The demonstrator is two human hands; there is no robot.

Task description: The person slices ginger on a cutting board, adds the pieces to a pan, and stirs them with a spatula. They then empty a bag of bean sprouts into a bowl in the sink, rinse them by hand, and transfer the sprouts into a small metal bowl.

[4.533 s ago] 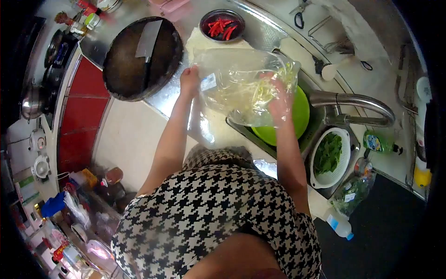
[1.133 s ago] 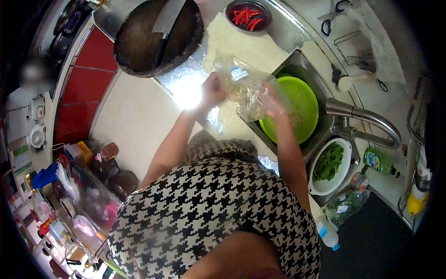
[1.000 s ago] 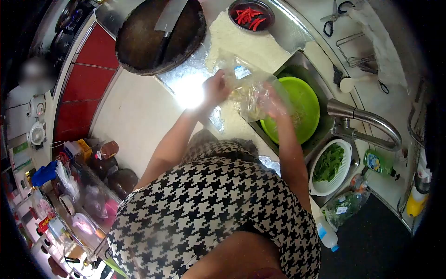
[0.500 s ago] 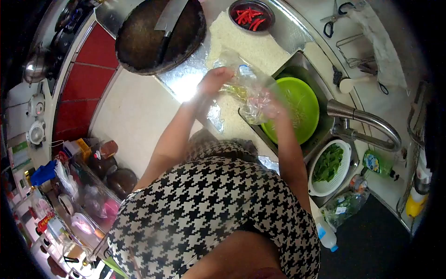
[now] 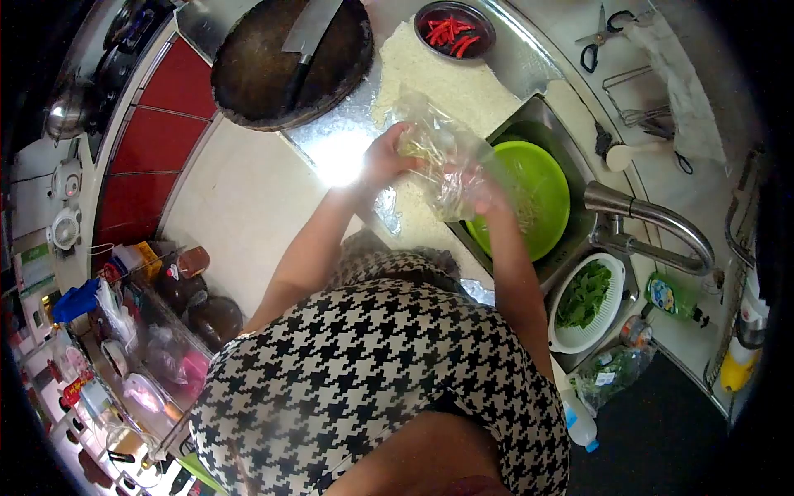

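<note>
I hold a clear plastic bag (image 5: 438, 153) with a few pale bean sprouts left in it, tilted over a green bowl (image 5: 529, 194) that sits in the sink. My left hand (image 5: 387, 155) grips the bag's upper end. My right hand (image 5: 486, 197) holds its lower end at the bowl's near rim. Sprouts lie inside the green bowl.
A round dark chopping board (image 5: 289, 62) with a cleaver (image 5: 310, 33) lies on the counter at the top. A steel dish of red chillies (image 5: 453, 31) stands beyond the bag. A white colander of greens (image 5: 585, 293) sits under the tap (image 5: 653, 219). Scissors (image 5: 600, 45) lie far right.
The bag was full and spread wide over the bowl; it is now crumpled and nearly empty, and both hands have drawn closer together.
</note>
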